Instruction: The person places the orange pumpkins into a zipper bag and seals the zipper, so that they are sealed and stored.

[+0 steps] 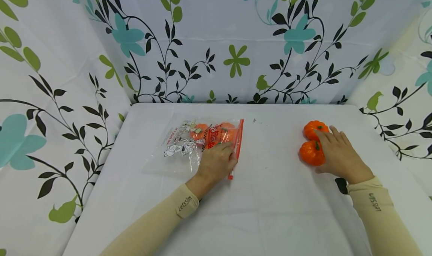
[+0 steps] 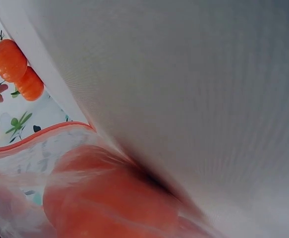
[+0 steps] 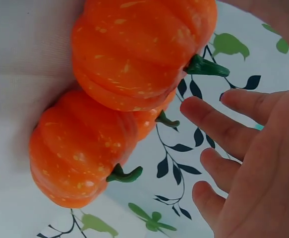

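A clear plastic bag [image 1: 177, 162] with a red edge and printed pictures lies left of centre, orange pumpkins [image 1: 227, 132] inside it. My left hand [image 1: 216, 164] lies over its lower right part, fingers curled round the bag near the red edge. The left wrist view shows the bag's red-rimmed side [image 2: 40, 136] and a pumpkin [image 2: 109, 198] through the plastic. On the right, my right hand [image 1: 339, 154] is beside a front pumpkin [image 1: 312, 153] and a rear one [image 1: 315, 129]. Its fingers [image 3: 218, 129] are spread near the green stems; a third pumpkin [image 3: 146, 121] shows between the others.
A white cloth [image 1: 263, 196] covers the table. Behind and at both sides hangs a curtain [image 1: 202, 35] patterned with leaves, flowers and birds. The table's back edge runs behind the bag and pumpkins.
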The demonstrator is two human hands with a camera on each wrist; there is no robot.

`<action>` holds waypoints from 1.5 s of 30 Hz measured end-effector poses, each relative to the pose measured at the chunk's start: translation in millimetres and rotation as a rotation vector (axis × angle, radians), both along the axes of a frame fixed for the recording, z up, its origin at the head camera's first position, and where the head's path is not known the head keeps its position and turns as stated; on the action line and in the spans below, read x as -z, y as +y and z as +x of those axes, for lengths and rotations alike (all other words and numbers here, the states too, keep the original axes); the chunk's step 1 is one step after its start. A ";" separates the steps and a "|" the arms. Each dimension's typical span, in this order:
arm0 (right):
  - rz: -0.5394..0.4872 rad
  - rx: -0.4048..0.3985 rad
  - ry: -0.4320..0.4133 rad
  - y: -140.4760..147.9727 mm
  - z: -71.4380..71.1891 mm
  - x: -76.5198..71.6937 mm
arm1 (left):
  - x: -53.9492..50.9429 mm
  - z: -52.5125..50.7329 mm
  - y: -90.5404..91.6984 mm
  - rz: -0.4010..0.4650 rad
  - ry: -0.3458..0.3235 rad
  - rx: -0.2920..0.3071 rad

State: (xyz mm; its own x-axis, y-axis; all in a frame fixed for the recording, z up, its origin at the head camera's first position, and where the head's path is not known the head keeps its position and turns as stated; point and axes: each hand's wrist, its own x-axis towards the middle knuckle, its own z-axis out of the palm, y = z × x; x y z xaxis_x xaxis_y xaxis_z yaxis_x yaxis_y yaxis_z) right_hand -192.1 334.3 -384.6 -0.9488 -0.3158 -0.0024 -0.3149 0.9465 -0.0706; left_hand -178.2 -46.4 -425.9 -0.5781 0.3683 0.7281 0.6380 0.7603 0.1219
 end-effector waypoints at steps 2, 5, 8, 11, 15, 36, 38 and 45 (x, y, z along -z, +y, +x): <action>-0.001 0.016 -0.023 1.1 -0.9 0.6 | -0.1 -0.3 0.1 -0.001 -0.005 0.003; -0.001 0.033 -0.048 2.3 -2.3 1.5 | -0.4 -0.3 0.2 -0.003 -0.007 0.002; 0.009 0.045 -0.053 2.8 -4.2 2.4 | -0.9 -0.1 0.3 -0.004 -0.004 -0.002; 0.019 0.056 -0.060 3.0 -5.2 3.6 | -1.0 0.3 0.1 -0.001 -0.008 -0.002; 0.031 0.054 -0.048 4.8 -5.2 6.1 | -0.9 0.5 0.1 0.003 -0.016 -0.002; -0.174 0.060 -0.024 -29.5 -1.6 8.4 | -0.7 1.8 0.2 0.002 -0.008 -0.009; -0.193 0.056 -0.026 -37.2 -1.5 8.6 | -0.7 2.0 0.1 0.003 -0.009 -0.007; -0.266 0.012 -0.034 -70.9 -3.4 10.9 | -1.6 2.0 0.5 0.003 -0.010 -0.008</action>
State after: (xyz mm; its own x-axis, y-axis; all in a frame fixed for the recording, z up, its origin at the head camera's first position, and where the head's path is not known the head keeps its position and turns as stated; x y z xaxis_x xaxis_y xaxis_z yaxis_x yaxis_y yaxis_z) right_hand -195.5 263.4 -395.5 -0.9532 -0.2986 0.0474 -0.2972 0.8968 -0.3277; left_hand -176.2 -45.9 -424.3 -0.5885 0.3619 0.7230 0.6307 0.7650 0.1305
